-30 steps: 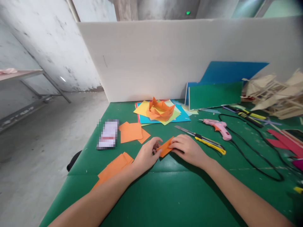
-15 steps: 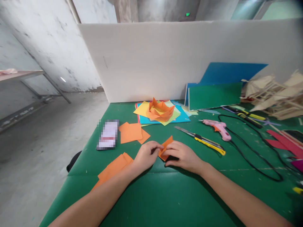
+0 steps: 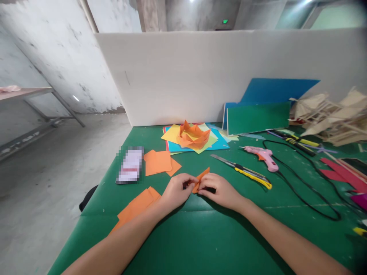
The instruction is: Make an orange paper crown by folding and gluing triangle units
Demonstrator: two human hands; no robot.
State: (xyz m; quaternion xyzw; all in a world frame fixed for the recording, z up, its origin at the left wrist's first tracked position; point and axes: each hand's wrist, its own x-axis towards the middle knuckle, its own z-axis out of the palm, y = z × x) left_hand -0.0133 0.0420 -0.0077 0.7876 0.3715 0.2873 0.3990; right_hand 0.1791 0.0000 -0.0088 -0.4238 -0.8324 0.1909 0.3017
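Between my two hands is a small folded piece of orange paper [image 3: 202,176], one pointed corner sticking up. My left hand [image 3: 179,188] pinches its left side with thumb and fingers. On the other side my right hand [image 3: 219,188] grips the paper, fingertips and thumb drawn together, partly hiding it. Left of my hands lie square orange sheets [image 3: 158,162], and more orange sheets [image 3: 137,206] lie partly under my left forearm. Behind, a folded orange paper ring with points [image 3: 195,143] rests on a stack of coloured paper [image 3: 219,144].
A yellow utility knife [image 3: 252,177] with its blade out and a pink glue gun [image 3: 265,156] with a looping black cord lie to the right. A phone [image 3: 130,165] lies at the left edge. Coloured boards [image 3: 258,118] and a wooden model [image 3: 332,116] stand at the back right.
My right hand's fingers have closed in on the orange paper, and it looks narrower, more folded together. My left hand keeps its pinch. The view has tilted slightly.
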